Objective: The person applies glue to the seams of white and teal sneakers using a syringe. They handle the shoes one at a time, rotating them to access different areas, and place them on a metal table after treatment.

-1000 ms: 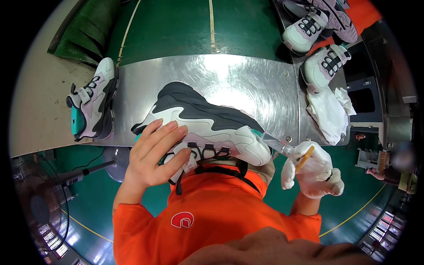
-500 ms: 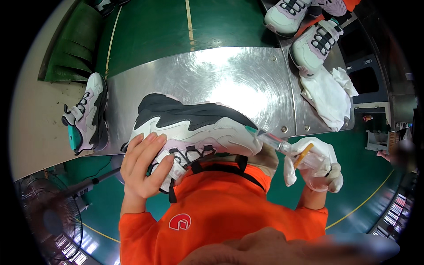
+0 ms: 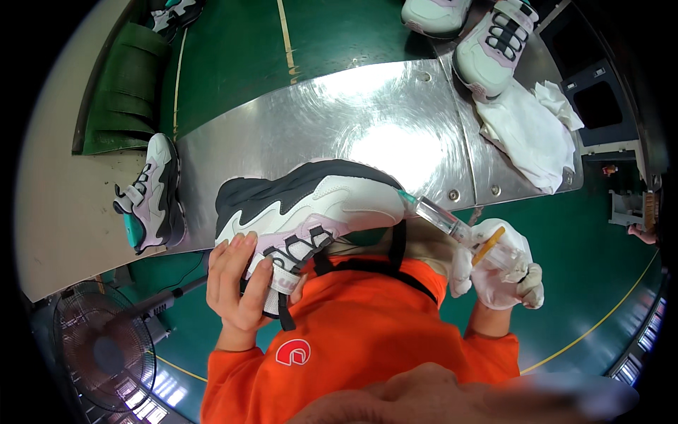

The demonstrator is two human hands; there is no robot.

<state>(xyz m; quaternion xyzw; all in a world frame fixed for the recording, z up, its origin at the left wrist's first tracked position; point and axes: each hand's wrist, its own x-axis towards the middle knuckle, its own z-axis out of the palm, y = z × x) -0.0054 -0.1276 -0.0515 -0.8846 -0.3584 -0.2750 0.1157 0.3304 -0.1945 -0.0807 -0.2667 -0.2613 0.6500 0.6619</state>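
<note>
My bare left hand [image 3: 239, 286] grips a sneaker [image 3: 311, 208] by its heel end, fingers spread over its side near the strap. The shoe is white and pale purple with a dark grey sole, and lies on its side with the sole facing away from me. In my right hand [image 3: 505, 265], which wears a white glove, is a clear syringe [image 3: 441, 219] with a green tip. That tip meets the shoe's toe, where the upper borders the sole. An orange-yellow stick-like piece [image 3: 489, 245] shows by the gloved fingers.
A metal plate [image 3: 282, 120] covers the worktop before me. To the left stands another sneaker [image 3: 152, 194]; more shoes [image 3: 494, 53] are at the far right beside a white cloth [image 3: 530, 134]. Beyond runs a green conveyor belt [image 3: 353, 32]. A fan [image 3: 106, 346] stands at the lower left.
The sneaker in my left hand has turned slightly, its toe swinging a little away from me. The syringe tip has stayed at the toe edge. My view has shifted somewhat.
</note>
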